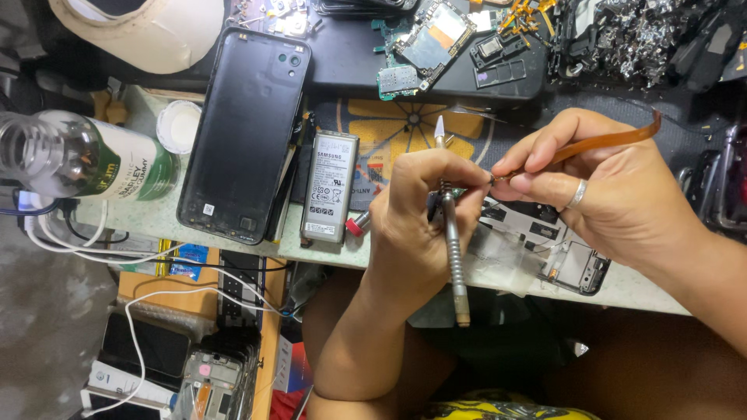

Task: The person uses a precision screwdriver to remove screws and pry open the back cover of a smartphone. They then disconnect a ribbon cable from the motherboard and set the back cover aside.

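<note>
My left hand (416, 225) is closed around a slim metal screwdriver (454, 257), whose shaft runs down past my palm, and it also pinches a small part at its fingertips. My right hand (599, 187), with a ring on one finger, grips an orange flat flex cable (615, 140) that arcs up to the right. Both hands meet over a dismantled phone frame (572, 264) on the pale work mat (156, 214). To the left lie a grey phone battery (331, 187) and a black phone back cover (245, 132).
A clear bottle with a green label (85, 159) lies at the left, beside a white round lid (179, 124). Circuit boards (428, 39) and crumpled metal scraps (638, 35) sit on a black tray at the top. White cables (93, 241) and phone parts fill the lower left.
</note>
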